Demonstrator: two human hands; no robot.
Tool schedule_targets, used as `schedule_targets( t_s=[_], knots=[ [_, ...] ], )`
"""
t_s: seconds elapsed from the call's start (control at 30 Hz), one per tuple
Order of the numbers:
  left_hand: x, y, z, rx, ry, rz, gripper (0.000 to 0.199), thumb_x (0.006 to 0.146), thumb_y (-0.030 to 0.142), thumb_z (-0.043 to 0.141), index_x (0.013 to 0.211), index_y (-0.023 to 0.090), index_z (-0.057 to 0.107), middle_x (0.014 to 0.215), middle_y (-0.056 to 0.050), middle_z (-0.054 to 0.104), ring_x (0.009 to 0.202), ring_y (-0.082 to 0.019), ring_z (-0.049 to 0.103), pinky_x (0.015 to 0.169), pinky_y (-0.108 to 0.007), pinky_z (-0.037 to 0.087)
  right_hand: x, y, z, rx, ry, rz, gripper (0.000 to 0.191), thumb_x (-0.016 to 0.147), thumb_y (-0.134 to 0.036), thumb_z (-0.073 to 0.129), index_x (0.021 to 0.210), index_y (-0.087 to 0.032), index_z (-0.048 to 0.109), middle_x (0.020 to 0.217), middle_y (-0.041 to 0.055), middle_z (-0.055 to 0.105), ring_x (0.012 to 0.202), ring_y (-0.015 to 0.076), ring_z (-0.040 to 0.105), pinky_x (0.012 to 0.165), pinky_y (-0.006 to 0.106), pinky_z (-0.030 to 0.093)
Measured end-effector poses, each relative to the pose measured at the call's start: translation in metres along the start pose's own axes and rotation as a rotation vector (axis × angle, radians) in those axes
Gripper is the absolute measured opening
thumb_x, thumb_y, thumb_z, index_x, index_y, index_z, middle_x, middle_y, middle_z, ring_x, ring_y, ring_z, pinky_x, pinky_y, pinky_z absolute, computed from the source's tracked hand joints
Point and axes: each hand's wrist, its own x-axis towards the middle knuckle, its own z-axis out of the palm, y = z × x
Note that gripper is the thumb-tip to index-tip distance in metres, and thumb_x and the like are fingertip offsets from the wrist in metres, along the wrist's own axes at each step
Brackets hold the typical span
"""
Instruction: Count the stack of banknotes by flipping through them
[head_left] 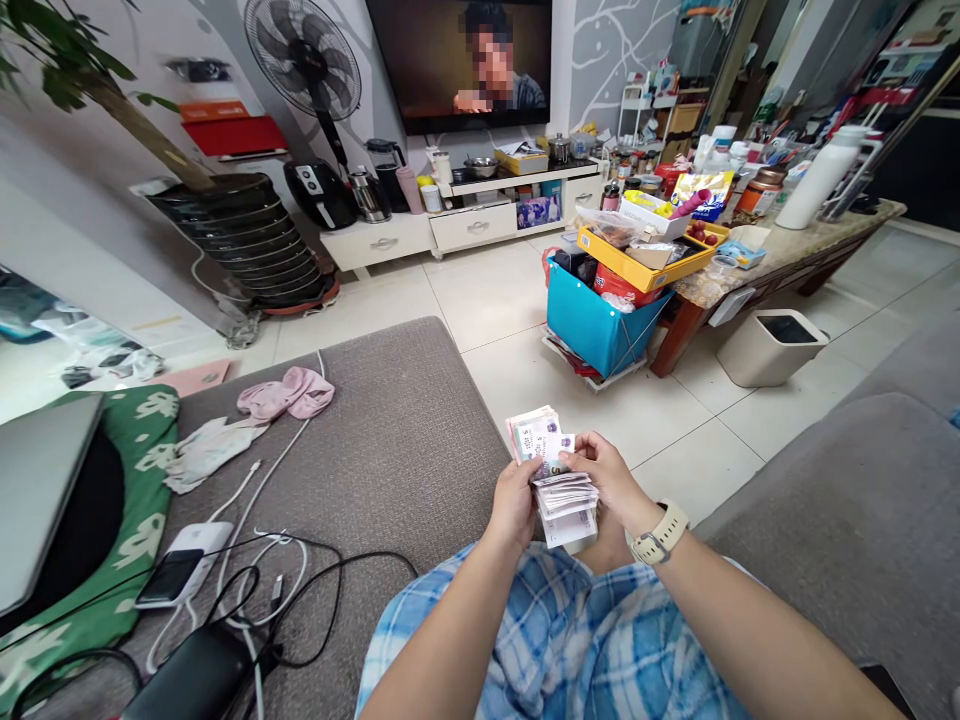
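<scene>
A thick wad of banknotes (566, 497) is held above my lap, its lower part folded over toward me. My left hand (517, 498) is closed round the left side of the wad, thumb on top. On the right, my right hand (600, 465) pinches the edge of a top banknote (556, 450) marked with a 5. More notes fan out beyond the fingers at the far end. A pale watch is on my right wrist. The fingers beneath the wad are hidden.
I sit on a grey sofa (390, 420). To the left lie a power bank (199, 550), tangled cables, pink cloth (289, 393) and a laptop (45, 490). Ahead stand a blue bin (592, 315), a cluttered table (810, 235) and a beige waste bin (757, 352).
</scene>
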Motion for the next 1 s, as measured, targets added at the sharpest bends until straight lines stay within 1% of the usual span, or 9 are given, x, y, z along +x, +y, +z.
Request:
schedule_targets(
  t_s=[0.07, 0.2, 0.33, 0.5, 0.63, 0.9, 1.0],
  knots=[
    [0.001, -0.001, -0.001, 0.008, -0.014, 0.002, 0.036, 0.056, 0.024, 0.081, 0.089, 0.011, 0.072, 0.081, -0.007, 0.077, 0.070, -0.019, 0.069, 0.071, -0.030, 0.052, 0.000, -0.001, 0.000, -0.002, 0.000, -0.017, 0.049, 0.055, -0.052, 0.091, 0.074, -0.020, 0.058, 0.065, -0.0037, 0.058, 0.062, 0.0143, 0.051, 0.063, 0.029, 0.039],
    [0.002, -0.003, -0.004, 0.028, -0.024, 0.006, 0.036, 0.058, 0.024, 0.080, 0.091, 0.011, 0.073, 0.083, -0.008, 0.077, 0.071, -0.019, 0.069, 0.073, -0.031, 0.052, -0.001, -0.003, 0.000, -0.015, 0.011, -0.055, 0.048, 0.059, -0.055, 0.088, 0.066, -0.020, 0.056, 0.061, -0.0045, 0.053, 0.060, 0.0130, 0.046, 0.060, 0.029, 0.035],
    [0.003, -0.004, -0.005, 0.030, -0.034, 0.014, 0.035, 0.059, 0.023, 0.080, 0.091, 0.012, 0.073, 0.084, -0.008, 0.078, 0.072, -0.019, 0.069, 0.073, -0.030, 0.052, -0.002, -0.004, 0.000, -0.020, 0.005, -0.057, 0.048, 0.061, -0.056, 0.085, 0.060, -0.020, 0.054, 0.058, -0.0046, 0.050, 0.059, 0.0127, 0.042, 0.059, 0.028, 0.032],
    [0.005, -0.005, -0.004, 0.013, -0.002, 0.001, 0.033, 0.063, 0.030, 0.080, 0.088, 0.010, 0.073, 0.080, -0.008, 0.076, 0.071, -0.019, 0.069, 0.072, -0.030, 0.052, -0.003, -0.006, 0.001, -0.019, 0.010, -0.058, 0.047, 0.063, -0.056, 0.084, 0.061, -0.020, 0.054, 0.057, -0.0047, 0.049, 0.058, 0.0128, 0.041, 0.058, 0.029, 0.031],
    [0.009, -0.007, -0.004, -0.022, 0.035, -0.012, 0.033, 0.065, 0.036, 0.080, 0.085, 0.010, 0.073, 0.076, -0.007, 0.076, 0.067, -0.018, 0.068, 0.067, -0.029, 0.051, -0.004, -0.008, 0.002, -0.008, 0.011, -0.065, 0.048, 0.062, -0.057, 0.085, 0.060, -0.020, 0.054, 0.056, -0.0048, 0.048, 0.057, 0.0121, 0.039, 0.056, 0.028, 0.029],
    [0.010, -0.008, -0.003, -0.054, 0.048, -0.020, 0.030, 0.069, 0.034, 0.077, 0.086, 0.011, 0.073, 0.078, -0.008, 0.076, 0.070, -0.020, 0.071, 0.071, -0.030, 0.053, -0.006, -0.010, 0.002, 0.019, -0.035, -0.053, 0.045, 0.064, -0.055, 0.084, 0.063, -0.020, 0.055, 0.057, -0.0053, 0.047, 0.055, 0.0109, 0.037, 0.054, 0.027, 0.027],
    [0.009, -0.006, -0.001, -0.055, 0.048, -0.014, 0.029, 0.070, 0.033, 0.076, 0.088, 0.010, 0.073, 0.079, -0.008, 0.077, 0.073, -0.021, 0.072, 0.072, -0.030, 0.053, -0.005, -0.010, 0.002, 0.045, -0.060, -0.053, 0.044, 0.064, -0.052, 0.085, 0.063, -0.020, 0.055, 0.058, -0.0052, 0.048, 0.056, 0.0111, 0.039, 0.055, 0.027, 0.029]
  ],
)
